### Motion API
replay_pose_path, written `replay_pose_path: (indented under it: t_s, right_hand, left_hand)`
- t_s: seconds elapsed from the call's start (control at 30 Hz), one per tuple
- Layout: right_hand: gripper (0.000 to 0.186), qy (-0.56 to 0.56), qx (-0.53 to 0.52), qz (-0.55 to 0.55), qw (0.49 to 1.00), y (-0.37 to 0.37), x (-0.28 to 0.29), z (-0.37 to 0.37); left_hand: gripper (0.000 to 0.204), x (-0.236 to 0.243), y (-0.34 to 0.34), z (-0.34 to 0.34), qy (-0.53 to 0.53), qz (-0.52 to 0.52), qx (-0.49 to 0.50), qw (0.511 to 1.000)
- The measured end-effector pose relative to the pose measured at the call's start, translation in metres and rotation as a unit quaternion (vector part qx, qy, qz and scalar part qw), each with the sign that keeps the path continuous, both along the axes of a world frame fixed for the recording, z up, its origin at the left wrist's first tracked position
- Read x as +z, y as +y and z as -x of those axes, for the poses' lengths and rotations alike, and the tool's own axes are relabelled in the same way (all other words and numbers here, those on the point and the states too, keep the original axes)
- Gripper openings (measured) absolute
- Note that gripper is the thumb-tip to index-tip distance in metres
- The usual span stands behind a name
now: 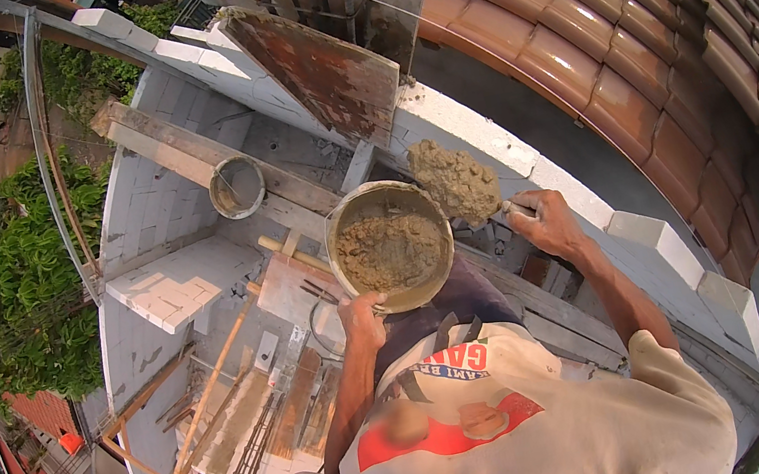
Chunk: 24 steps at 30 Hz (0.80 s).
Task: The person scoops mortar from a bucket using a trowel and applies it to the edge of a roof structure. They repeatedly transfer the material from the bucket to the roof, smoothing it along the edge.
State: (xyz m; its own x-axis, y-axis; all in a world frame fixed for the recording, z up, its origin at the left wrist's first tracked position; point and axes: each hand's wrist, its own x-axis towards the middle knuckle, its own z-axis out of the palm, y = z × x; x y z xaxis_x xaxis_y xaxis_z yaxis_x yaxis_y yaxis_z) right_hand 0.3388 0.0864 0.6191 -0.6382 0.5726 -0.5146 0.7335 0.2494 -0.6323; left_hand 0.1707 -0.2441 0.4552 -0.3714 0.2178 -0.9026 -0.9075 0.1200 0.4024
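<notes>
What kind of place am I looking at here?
It looks like a building site, apparently high up at roof level. The left hand grips a bucket of what looks like mortar, a bare white block wall runs alongside, and brown roof tiles lie beyond it.

Red and white-on-blue lettering (467, 357) (partly hidden) marks the beige shirt (549, 451).

Mortar (392, 250) in bucket (381, 200), roof tiles (613, 33) right

Round bucket (383, 200), mouth up, lumpy brown mortar (390, 250) inside, mortar heap (457, 185) beside its right rim
</notes>
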Motion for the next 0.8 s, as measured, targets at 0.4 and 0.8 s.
replay_pose_path:
  t_s: [0.4,0.8]
  right_hand:
    - [0.021,0.133,0.096,-0.536,0.828,0.074,-0.018,0.169]
    - [0.025,-0.039,0.239,-0.368,0.898,-0.017,-0.003,0.013]
  left_hand:
    - [0.026,-0.028,-0.017,-0.003,0.222,-0.032,-0.214,0.951]
    - [0.039,0.005,0.014,-0.003,0.068,0.026,-0.006,0.997]
